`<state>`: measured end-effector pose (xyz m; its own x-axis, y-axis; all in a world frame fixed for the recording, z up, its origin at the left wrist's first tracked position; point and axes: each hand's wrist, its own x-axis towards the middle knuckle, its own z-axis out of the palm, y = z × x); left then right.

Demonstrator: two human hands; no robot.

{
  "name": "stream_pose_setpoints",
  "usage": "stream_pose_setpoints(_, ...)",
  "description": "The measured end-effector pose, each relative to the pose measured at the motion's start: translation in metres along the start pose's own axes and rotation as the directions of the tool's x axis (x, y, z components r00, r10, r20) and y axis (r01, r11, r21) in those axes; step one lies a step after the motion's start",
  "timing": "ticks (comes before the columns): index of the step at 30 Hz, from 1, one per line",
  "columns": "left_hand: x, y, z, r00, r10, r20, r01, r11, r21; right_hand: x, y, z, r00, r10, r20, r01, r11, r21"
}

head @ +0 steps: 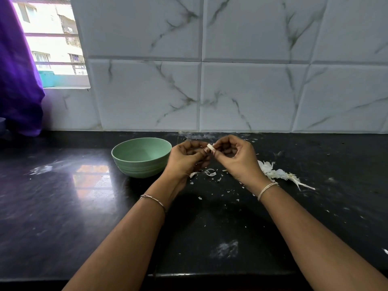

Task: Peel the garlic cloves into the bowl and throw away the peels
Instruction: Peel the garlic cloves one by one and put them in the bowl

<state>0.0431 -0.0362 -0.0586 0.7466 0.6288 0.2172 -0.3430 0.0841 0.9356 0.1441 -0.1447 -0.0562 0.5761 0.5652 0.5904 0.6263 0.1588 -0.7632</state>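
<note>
A small, pale garlic clove (210,146) is pinched between the fingertips of the left hand (185,159) and the right hand (238,159). A round, pale-green bowl (134,166) is set just left of the grip. White papery peels (273,172) are scattered below and right of it on the black stone counter (231,219).

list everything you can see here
bowl: one, pale green, counter, left of the hands
garlic clove: one, white, between both hands
peel scraps: many, white, counter under the hands
peel pile: one, white, counter right of the hands
counter: one, black, foreground
wall tiles: several, white marbled, behind counter
window: one, upper left
cloth: one, purple, left edge
bracelets: two, one per wrist
left hand: one, pinches the clove
right hand: one, pinches the clove
</note>
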Motion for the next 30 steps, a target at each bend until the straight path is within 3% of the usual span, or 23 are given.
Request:
stream_pose_setpoints(5,0.001,0.000,-0.001,0.996,0.089,0.017,-0.090,0.992,0.087,-0.002,-0.003,0.000,0.987,0.155,0.039,-0.160,0.960,0.230)
stream_pose_setpoints(10,0.005,-0.004,0.000,0.959,0.283,0.013,-0.267,0.885,0.381,-0.001,-0.009,0.000,0.915,0.380,0.139,-0.397,0.780,0.484)
stream_pose_setpoints(13,0.004,-0.006,0.003,0.925,0.379,0.027,-0.343,0.802,0.489,-0.001,-0.010,-0.001,0.889,0.421,0.183,-0.447,0.706,0.548)
stream_pose_setpoints(22,0.003,-0.008,0.005,0.892,0.451,0.005,-0.363,0.711,0.602,0.001,-0.009,0.001,0.865,0.434,0.251,-0.487,0.609,0.626)
stream_pose_setpoints(25,0.005,-0.009,0.005,0.890,0.455,-0.005,-0.357,0.704,0.613,0.001,-0.009,-0.001,0.872,0.423,0.248,-0.481,0.643,0.596)
stream_pose_setpoints(30,0.008,-0.012,0.003,0.924,0.381,0.009,-0.313,0.744,0.590,0.000,-0.007,-0.003,0.960,0.280,0.015,-0.268,0.901,0.341)
